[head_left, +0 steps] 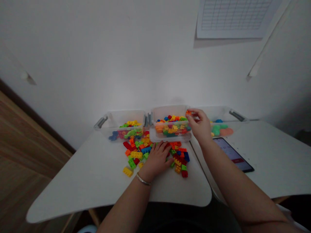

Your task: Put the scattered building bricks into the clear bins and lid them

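My left hand (159, 158), with a bangle on its wrist, lies palm down on a pile of loose toy building bricks. Its fingers are spread and what is beneath them is hidden. Around it are a yellow brick (127, 171), a blue brick (146, 149) and a dark red brick (184, 173). At the right end of the middle clear box (170, 110), my right hand (200, 124) pinches an orange brick (188, 112) between thumb and fingers. Many mixed bricks (173, 126) lie inside that box.
A left clear box (126, 115) holds bricks and toy shapes. Behind my right forearm, another clear box (218, 111) contains coloured pieces. A phone (233, 155) lies on the right-hand table. A seam separates it from the white table (97, 181). The wall stands behind the boxes.
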`<state>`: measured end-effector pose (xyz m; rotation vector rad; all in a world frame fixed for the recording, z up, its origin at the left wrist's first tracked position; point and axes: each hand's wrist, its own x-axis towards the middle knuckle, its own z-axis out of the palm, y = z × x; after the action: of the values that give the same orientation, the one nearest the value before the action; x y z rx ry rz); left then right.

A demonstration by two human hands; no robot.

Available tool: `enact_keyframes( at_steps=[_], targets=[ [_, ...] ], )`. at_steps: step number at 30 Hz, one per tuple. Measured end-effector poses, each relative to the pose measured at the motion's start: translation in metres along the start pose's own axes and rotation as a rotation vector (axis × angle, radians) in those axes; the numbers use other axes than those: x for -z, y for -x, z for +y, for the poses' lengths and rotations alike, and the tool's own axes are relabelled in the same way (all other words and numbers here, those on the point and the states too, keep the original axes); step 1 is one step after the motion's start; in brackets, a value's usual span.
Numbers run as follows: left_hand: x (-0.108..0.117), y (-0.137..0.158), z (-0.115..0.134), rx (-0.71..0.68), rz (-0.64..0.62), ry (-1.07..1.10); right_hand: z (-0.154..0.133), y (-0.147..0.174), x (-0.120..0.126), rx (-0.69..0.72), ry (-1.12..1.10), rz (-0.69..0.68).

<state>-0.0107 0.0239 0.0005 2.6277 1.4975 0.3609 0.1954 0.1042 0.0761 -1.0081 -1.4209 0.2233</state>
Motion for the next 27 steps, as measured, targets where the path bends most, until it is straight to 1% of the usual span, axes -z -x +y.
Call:
enact_keyframes(
  at_steps=[3, 5, 8, 10, 12, 17, 20, 25, 27],
  targets=[
    [0.0, 0.0, 0.0, -0.002, 0.002, -0.002, 0.0, -0.02, -0.009, 0.043, 0.065, -0.023],
    [0.0, 0.0, 0.0, 0.004, 0.0, -0.002, 0.002, -0.029, -0.017, 0.012, 0.114, -0.076],
    [-0.001, -0.001, 0.001, 0.007, 0.0, -0.002, 0.006, -0.036, -0.027, -0.059, 0.262, -0.217],
    [-0.001, -0.002, 0.001, 0.005, 0.003, -0.005, 0.007, -0.037, -0.029, -0.068, 0.359, -0.317],
    [0.0, -0.002, 0.002, 0.005, 0.001, -0.008, 0.008, -0.037, -0.03, -0.066, 0.394, -0.367],
    [0.001, -0.002, 0.003, 0.007, -0.01, -0.016, 0.01, -0.034, -0.027, -0.036, 0.314, -0.346],
    [0.0, -0.002, 0.002, 0.005, -0.003, -0.017, 0.01, -0.032, -0.026, -0.014, 0.315, -0.32],
    [0.0, -0.001, 0.002, -0.002, -0.002, -0.021, 0.011, -0.029, -0.023, 0.042, 0.282, -0.288],
    [0.001, -0.001, 0.002, -0.003, -0.004, -0.023, 0.012, -0.027, -0.021, 0.081, 0.263, -0.251]
  ],
)
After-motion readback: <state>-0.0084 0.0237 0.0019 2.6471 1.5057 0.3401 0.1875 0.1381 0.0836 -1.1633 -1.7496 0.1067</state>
